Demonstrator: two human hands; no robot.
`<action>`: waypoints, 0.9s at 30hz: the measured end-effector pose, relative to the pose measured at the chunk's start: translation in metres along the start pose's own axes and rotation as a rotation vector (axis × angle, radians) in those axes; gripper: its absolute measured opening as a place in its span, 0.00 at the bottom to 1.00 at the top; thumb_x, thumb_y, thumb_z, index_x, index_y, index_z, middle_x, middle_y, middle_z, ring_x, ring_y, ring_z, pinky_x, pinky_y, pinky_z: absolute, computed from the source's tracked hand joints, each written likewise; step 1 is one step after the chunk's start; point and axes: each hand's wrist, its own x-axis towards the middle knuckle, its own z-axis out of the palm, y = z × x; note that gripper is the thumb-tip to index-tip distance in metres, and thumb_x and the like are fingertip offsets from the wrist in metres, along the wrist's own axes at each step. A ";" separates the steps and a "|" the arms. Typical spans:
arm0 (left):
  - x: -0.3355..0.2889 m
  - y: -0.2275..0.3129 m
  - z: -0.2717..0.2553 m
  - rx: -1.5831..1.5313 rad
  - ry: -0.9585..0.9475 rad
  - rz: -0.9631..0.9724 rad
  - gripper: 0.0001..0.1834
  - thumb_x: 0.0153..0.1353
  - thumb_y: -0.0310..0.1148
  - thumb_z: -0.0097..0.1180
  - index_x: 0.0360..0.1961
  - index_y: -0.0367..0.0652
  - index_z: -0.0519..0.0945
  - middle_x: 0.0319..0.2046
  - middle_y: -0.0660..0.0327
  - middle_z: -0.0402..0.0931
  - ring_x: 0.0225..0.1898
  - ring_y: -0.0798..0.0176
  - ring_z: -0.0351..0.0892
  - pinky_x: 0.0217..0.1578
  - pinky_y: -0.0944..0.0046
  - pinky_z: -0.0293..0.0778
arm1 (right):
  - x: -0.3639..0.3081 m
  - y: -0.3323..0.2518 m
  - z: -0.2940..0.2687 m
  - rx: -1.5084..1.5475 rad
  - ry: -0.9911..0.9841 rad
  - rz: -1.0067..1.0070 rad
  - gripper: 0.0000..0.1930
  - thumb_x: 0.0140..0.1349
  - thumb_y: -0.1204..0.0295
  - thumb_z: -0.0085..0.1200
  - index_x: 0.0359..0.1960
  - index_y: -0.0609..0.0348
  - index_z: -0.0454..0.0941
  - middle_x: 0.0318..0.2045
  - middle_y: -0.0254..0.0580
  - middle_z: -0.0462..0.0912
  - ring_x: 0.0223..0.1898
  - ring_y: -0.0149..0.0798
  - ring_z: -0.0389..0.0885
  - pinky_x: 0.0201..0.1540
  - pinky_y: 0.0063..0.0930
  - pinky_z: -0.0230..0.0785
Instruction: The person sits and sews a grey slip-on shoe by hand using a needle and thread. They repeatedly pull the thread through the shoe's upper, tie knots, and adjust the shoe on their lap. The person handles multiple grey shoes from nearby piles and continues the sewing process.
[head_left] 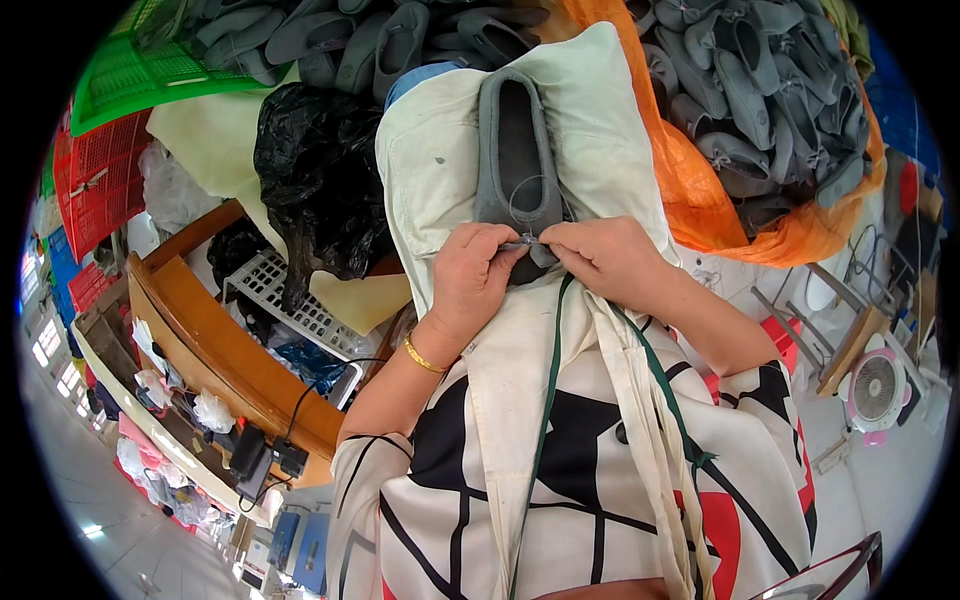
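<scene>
A grey slip-on shoe (488, 150) lies on my lap over a cream cloth apron (610, 110), its toe towards me. Both my hands meet at the toe. My left hand (470, 278) is closed in a pinch on a small grey bow-like piece of fabric (517, 244). Close against it, my right hand (612, 262) pinches at the same spot; what lies between its fingertips is too small to make out. A thin loop of thread (512, 195) rises over the shoe's opening from there.
An orange sack (660, 130) full of grey shoes (750, 80) stands at the far right. More shoes (400, 45) are heaped ahead. To the left are a black plastic bag (320, 170), a white crate (290, 300) and a wooden table (220, 350). A small fan (877, 388) stands right.
</scene>
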 end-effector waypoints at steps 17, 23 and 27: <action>-0.002 -0.001 0.004 0.066 0.054 0.057 0.12 0.48 0.20 0.68 0.34 0.42 0.81 0.28 0.58 0.79 0.30 0.52 0.79 0.29 0.58 0.75 | 0.002 -0.013 0.015 -0.162 -0.068 0.007 0.04 0.63 0.72 0.52 0.36 0.58 0.71 0.21 0.48 0.80 0.26 0.52 0.81 0.27 0.45 0.71; -0.005 -0.002 0.006 0.069 0.079 0.081 0.09 0.52 0.20 0.67 0.35 0.39 0.82 0.30 0.56 0.82 0.29 0.53 0.79 0.29 0.61 0.75 | 0.011 -0.011 0.027 -0.100 -0.062 0.127 0.08 0.60 0.74 0.52 0.39 0.61 0.67 0.23 0.53 0.81 0.28 0.56 0.82 0.31 0.47 0.73; -0.006 0.002 0.007 0.080 0.098 0.163 0.11 0.50 0.19 0.66 0.36 0.40 0.82 0.30 0.57 0.82 0.30 0.53 0.80 0.30 0.60 0.75 | 0.015 -0.006 0.026 0.310 0.031 0.212 0.07 0.70 0.72 0.47 0.44 0.61 0.67 0.24 0.49 0.80 0.26 0.50 0.80 0.31 0.39 0.71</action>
